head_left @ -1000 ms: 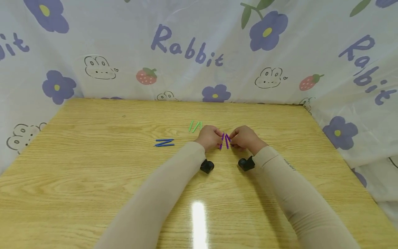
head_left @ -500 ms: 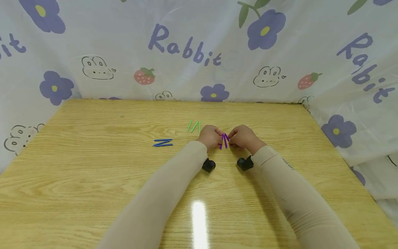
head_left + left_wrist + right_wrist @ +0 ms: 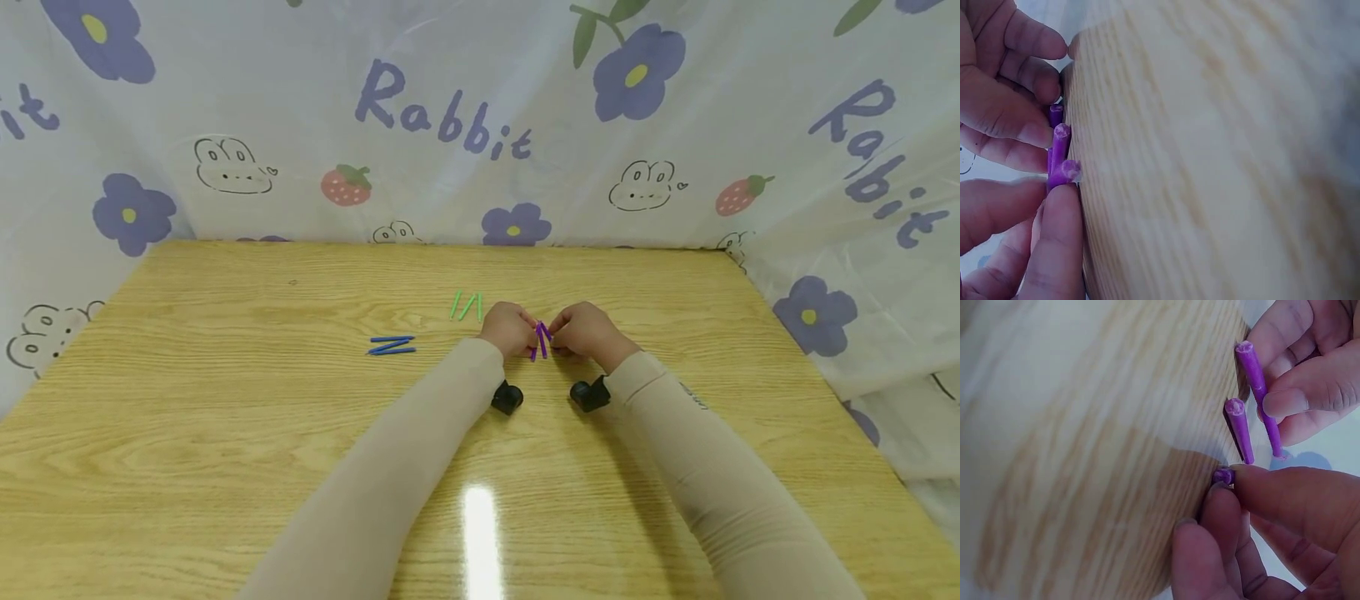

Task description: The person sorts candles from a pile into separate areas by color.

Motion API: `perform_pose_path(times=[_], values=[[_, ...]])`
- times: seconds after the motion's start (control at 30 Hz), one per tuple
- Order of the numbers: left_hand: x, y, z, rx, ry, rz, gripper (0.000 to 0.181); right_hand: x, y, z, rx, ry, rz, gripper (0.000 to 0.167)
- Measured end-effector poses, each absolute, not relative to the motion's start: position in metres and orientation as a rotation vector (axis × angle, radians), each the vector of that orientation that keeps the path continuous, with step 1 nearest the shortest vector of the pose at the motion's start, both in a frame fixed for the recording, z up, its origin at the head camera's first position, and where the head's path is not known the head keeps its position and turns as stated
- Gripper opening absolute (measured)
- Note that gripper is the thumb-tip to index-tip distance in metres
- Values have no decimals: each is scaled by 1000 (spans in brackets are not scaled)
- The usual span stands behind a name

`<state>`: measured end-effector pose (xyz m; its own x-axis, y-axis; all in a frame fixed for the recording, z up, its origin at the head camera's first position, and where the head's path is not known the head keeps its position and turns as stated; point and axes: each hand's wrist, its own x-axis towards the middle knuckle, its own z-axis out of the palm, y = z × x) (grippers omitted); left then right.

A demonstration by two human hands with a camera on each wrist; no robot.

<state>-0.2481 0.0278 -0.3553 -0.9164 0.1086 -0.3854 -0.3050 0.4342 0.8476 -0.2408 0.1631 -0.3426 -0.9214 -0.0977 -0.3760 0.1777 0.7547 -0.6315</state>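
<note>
My left hand [image 3: 510, 330] pinches a thin purple stick [image 3: 1257, 378] between thumb and fingers; in the head view its lower end shows below the fingers. Just to its right, a second purple stick [image 3: 1239, 425] stands between the two hands, touched by neither as far as I can see. A third, slanting purple stick [image 3: 1222, 476] is gripped between thumb and forefinger of my right hand [image 3: 588, 332], which hides most of its length. The sticks' tops lie close together in the head view. Their waxy-looking ends appear pale in both wrist views.
Three green sticks [image 3: 468, 306] lie beyond the left hand, arranged like an N. Further left, three blue sticks [image 3: 391, 345] form a Z. The wooden table [image 3: 225, 375] meets a printed curtain [image 3: 300, 100] at the back and sides.
My left hand has moved slightly right, toward the right hand. The gap between the purple sticks' tops has closed. The green and blue sticks keep their arrangement; the head view has shifted a little.
</note>
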Motion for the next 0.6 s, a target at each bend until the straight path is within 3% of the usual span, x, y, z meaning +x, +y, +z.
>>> perform_pose_path(times=[0.6], values=[[-242,18,-353,-56,2274,1530,26,-243,164,-346,73,2556,-966,23]])
